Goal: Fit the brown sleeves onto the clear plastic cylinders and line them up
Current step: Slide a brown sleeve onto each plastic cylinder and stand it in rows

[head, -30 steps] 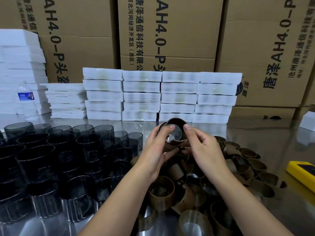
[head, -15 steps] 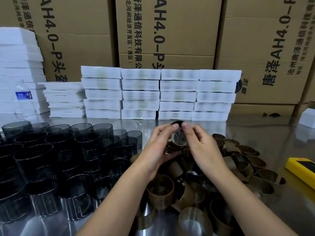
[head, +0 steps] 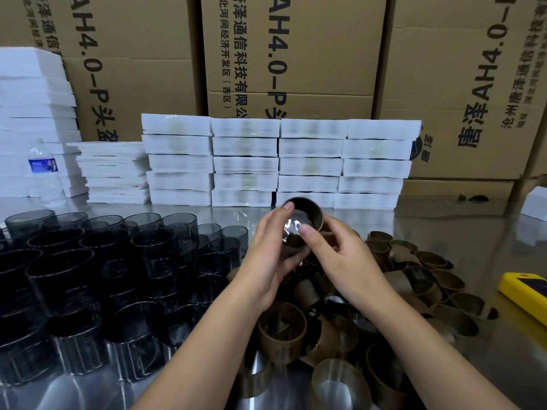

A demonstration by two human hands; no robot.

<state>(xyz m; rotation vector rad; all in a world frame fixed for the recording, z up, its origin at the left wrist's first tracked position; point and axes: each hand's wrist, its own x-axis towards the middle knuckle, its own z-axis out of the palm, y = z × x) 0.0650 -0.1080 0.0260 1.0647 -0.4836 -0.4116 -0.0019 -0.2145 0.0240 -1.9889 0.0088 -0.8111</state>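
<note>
Held piece: brown cardboard-looking sleeve [head: 312, 211] with a clear plastic cylinder [head: 297, 225] inside it, held up over the middle of the table, open end tipped toward the camera
Left hand [head: 268, 257]: fingers curled round the sleeve from the left, index tip on the rim
Right hand [head: 346, 261]: also gripping it, thumb pressed on the near edge
Loose brown sleeves [head: 429, 281]: messy heap right under and to the right of the hands
Smoky clear cylinders [head: 88, 276]: standing upright, packed together on the left
Shiny metal table [head: 479, 232]: carries all of it
Big cardboard boxes [head: 296, 69]: along the back, printed "AH4.0-P", "唐泽通信科技有限公" and "(西区)", all running sideways
White flat packs [head: 281, 164]: stacked in front of the boxes, print too blurry to read
Water bottle [head: 44, 176]: far left, blue label, can't read it
Yellow gadget [head: 527, 294]: right edge, partly cut off
</note>
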